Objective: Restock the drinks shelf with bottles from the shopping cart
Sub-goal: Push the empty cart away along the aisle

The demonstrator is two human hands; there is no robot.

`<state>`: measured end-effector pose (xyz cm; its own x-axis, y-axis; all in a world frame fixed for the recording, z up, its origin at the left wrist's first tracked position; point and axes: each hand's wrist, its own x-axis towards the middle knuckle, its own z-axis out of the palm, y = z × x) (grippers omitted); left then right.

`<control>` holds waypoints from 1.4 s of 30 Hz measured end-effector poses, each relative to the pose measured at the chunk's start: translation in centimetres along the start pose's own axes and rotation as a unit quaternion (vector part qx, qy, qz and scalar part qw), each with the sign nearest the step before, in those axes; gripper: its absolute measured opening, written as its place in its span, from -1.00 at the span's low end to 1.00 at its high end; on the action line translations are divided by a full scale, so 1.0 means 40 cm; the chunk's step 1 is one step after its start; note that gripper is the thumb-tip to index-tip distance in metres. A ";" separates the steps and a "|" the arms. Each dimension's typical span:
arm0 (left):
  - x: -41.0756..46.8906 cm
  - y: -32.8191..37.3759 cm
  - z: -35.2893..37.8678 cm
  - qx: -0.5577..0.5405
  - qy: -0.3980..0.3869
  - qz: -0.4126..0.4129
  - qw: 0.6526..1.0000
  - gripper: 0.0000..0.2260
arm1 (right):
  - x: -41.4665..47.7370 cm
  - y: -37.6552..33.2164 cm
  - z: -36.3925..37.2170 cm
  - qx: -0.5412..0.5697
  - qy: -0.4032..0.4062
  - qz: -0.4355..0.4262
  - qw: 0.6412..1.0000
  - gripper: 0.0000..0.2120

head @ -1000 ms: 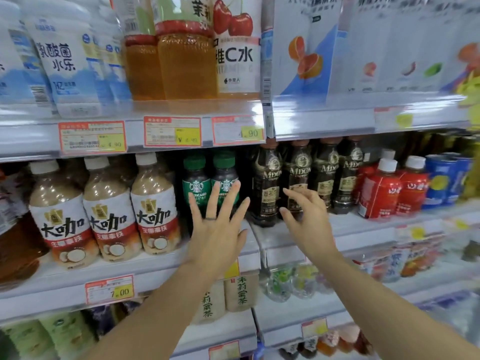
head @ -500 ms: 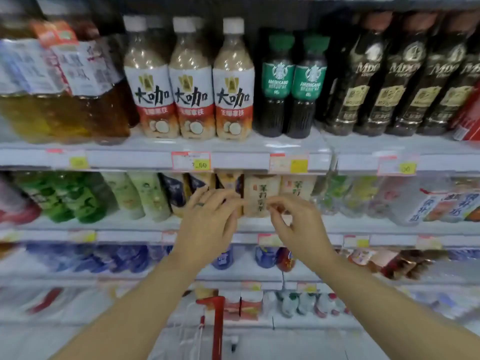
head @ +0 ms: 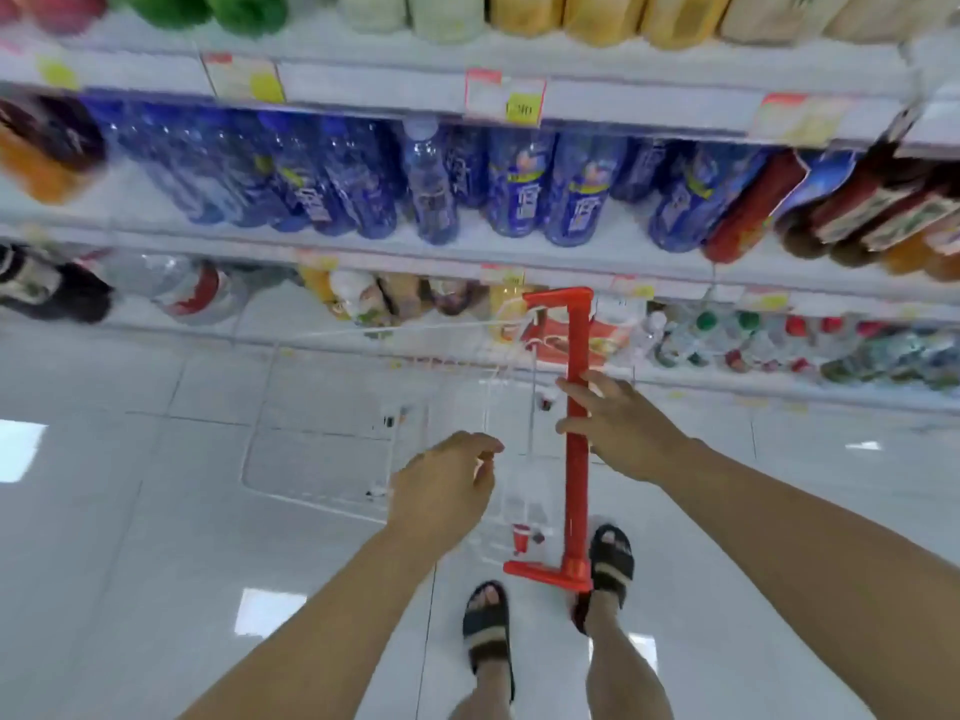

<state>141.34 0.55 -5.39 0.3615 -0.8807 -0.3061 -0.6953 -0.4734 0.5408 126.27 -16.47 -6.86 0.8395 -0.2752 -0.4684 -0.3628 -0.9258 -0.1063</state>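
**A:** What are the hands doing?

**B:** The right hand [head: 623, 431] is spread, with fingers fairly straight. It lies against the red handle [head: 577, 491] of the cart [head: 311, 498] and is not curled round it. The left hand [head: 447, 491] hangs at about 8 o'clock from the right one, over the basket. Its fingers are loosely bent with the thumb near the fingertips, and it holds nothing.

**A:** And where is the cart, and how does it lie?

**B:** It stands on the floor [head: 130, 511] in the middle of the view, just in front of the person's sandalled feet [head: 485, 626]. The handle's long axis runs from 12 to 6 o'clock. The wire basket stretches from it toward 9 o'clock. Blur hides whether any bottles lie inside.

**A:** Where is the shelf?

**B:** The shelf [head: 363, 85] crosses the top of the view, with blue bottles [head: 519, 189] standing at 12 o'clock.

**A:** What differs from half a second ago?

**B:** Then both hands were raised before the shelves with their fingertips nearly meeting, and only the top of the handle showed. Now the view is tipped down, the hands are apart, and both are at the cart.
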 end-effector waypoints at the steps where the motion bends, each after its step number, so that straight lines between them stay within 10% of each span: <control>1: -0.006 -0.009 0.027 -0.019 -0.022 0.001 1.000 -0.73 | 0.010 0.003 0.011 -0.035 0.024 -0.017 0.999 -0.60; 10: -0.054 0.164 0.266 -0.092 -0.237 0.057 0.965 -0.61 | -0.185 0.030 0.137 -0.034 0.013 -0.033 0.999 -0.69; 23: -0.454 0.535 0.706 -0.023 -0.445 0.142 0.884 -0.36 | -0.949 0.039 0.524 0.107 -0.012 0.268 0.957 -0.56; 31: -0.530 0.687 0.854 0.143 -0.453 0.334 0.814 -0.43 | -1.259 -0.037 0.743 0.238 0.084 0.473 0.844 -0.52; 42: -0.404 1.019 1.025 0.245 -0.264 0.538 0.762 -0.52 | -1.610 -0.045 0.939 0.379 0.174 0.672 0.612 -0.74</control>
<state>81.68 -3.80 -10.49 -0.7914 -0.5641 -0.2355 -0.6091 0.6946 0.3828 57.67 12.66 -9.43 -0.4353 -0.8169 -0.3784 -0.7937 0.5466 -0.2670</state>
